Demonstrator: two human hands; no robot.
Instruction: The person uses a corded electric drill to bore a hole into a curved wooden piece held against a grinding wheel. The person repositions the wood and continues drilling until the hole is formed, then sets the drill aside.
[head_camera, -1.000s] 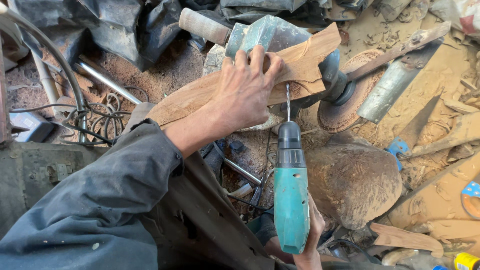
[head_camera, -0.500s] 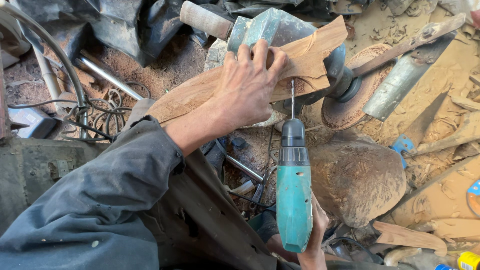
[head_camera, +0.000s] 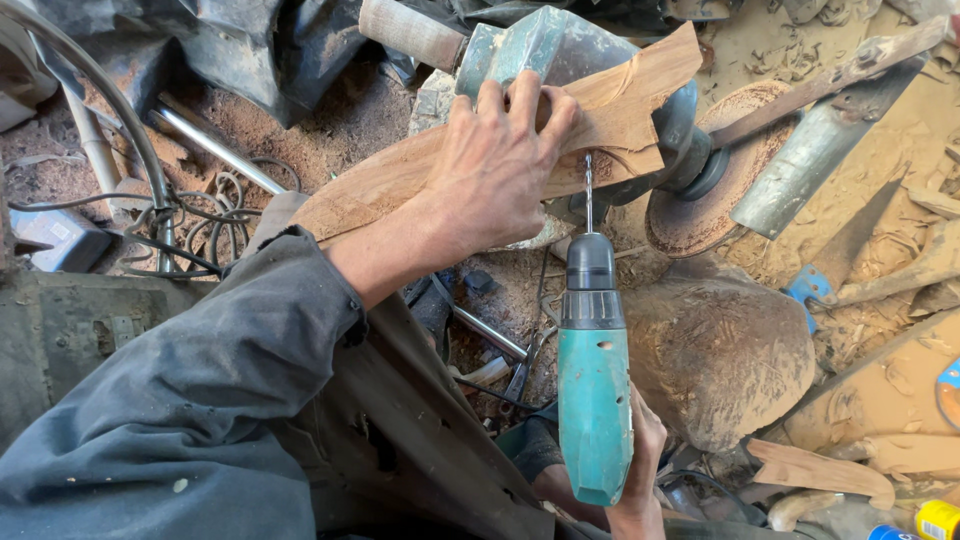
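Overhead, a worker's left hand (head_camera: 500, 165) presses flat, fingers spread, on a carved plank (head_camera: 620, 110), pinning it across a green grinder (head_camera: 560, 50). At six o'clock from that hand, the right hand (head_camera: 635, 465) wraps around the grip of a teal drill (head_camera: 594, 400), only its fingers and wrist showing behind the tool. The drill points to twelve o'clock, its thin bit (head_camera: 588, 195) meeting the plank's lower edge just right of the left hand's heel. The plank runs from eight o'clock to two o'clock, its notched right end jutting past the grinder body. At three o'clock from the bit, a dusty sanding disc (head_camera: 700, 215) sits close beside the plank's end, leaving little room on that side. Below the disc, a rounded, sawdust-caked block (head_camera: 720, 350) crowds the drill's right flank. At nine o'clock, coiled wire (head_camera: 200, 220) and a steel rod (head_camera: 215, 150) lie on sawdust, well apart from the hands. A grey sleeve (head_camera: 200, 400) fills the lower left.
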